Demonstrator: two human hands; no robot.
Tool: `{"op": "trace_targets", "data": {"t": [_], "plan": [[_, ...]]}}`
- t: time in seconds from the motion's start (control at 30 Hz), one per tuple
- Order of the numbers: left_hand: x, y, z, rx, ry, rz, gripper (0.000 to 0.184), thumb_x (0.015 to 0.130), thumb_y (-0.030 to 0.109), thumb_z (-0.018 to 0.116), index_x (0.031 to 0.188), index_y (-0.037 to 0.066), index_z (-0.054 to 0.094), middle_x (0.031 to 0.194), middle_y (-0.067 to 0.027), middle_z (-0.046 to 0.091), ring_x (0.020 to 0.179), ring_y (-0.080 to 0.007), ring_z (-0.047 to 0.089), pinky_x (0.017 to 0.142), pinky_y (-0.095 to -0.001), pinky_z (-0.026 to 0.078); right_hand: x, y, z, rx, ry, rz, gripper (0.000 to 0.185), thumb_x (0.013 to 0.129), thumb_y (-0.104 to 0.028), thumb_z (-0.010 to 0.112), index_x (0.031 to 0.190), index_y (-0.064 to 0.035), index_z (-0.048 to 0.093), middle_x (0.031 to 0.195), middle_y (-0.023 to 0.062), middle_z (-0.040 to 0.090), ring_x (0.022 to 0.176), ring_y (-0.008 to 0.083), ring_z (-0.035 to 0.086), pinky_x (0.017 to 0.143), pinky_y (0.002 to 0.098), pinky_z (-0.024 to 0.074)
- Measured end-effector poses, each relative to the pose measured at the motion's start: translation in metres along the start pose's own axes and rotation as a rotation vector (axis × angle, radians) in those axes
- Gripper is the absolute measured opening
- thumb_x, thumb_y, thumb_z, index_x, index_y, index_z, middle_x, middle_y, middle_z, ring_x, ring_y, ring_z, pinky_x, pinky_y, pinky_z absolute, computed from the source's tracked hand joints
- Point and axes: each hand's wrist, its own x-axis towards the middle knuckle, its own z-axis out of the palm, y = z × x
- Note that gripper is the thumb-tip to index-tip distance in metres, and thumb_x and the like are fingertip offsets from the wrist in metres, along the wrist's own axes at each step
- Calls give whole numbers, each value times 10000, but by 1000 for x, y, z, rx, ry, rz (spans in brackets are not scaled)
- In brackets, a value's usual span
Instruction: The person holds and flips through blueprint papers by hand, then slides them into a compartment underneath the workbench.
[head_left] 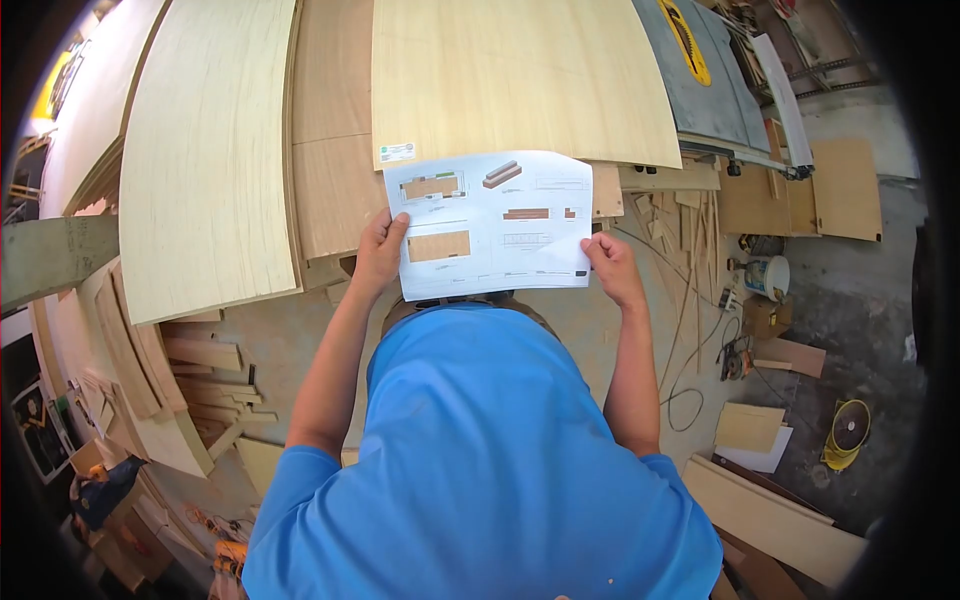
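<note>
A white printed sheet [490, 228] with small drawings, some of them brown, is held spread out in front of my body. My left hand [380, 248] pinches its left edge, thumb on top. The right edge is gripped by my right hand [612, 266], fingers closed on it near the lower corner. Just beyond the sheet lies a large pale plywood panel [525, 80] with a small label [397, 152] at its near left corner. The sheet's top edge overlaps the panel's near edge.
More plywood panels [210, 150] lie on the left. At the upper right stands a grey saw table [705, 90] with a yellow insert [685, 42]. Wood offcuts [215, 375], a white bucket [768, 277], cables and a yellow round device [848, 432] are on the floor.
</note>
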Motion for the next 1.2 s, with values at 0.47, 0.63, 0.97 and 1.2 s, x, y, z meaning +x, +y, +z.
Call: {"op": "trace_targets", "data": {"t": [0.47, 0.63, 0.97, 1.2], "plan": [[-2, 6, 1, -63, 6, 6, 332, 1067, 238, 497, 1232, -32, 599, 1118, -74, 675, 1002, -110, 605, 876, -269, 495, 3, -6, -1, -5, -19, -10, 259, 990, -172, 605, 786, -14, 614, 673, -83, 496, 629, 22, 374, 544, 230, 306], [-2, 2, -1, -49, -7, 4, 349, 1063, 251, 505, 1275, -14, 587, 1147, -65, 676, 1025, -110, 618, 889, -269, 501, 3, -6, -1, -37, -21, -15, 258, 991, -171, 604, 784, -18, 611, 665, -84, 493, 622, 22, 370, 536, 236, 305], [-5, 8, 1, -35, 1, 5, 349, 1069, 251, 495, 1245, -33, 599, 1121, -72, 673, 1009, -110, 593, 881, -271, 488, -2, -12, 4, -56, 1, -15, 261, 993, -171, 600, 788, -9, 604, 679, -75, 512, 635, 25, 396, 546, 238, 330], [-5, 10, 1, -53, -8, 2, 355, 1068, 257, 499, 1249, -33, 597, 1120, -71, 674, 995, -106, 597, 871, -266, 492, -2, -12, 4, -65, -6, -18, 269, 994, -173, 597, 779, -12, 585, 672, -75, 492, 635, 29, 384, 546, 241, 325]]}}
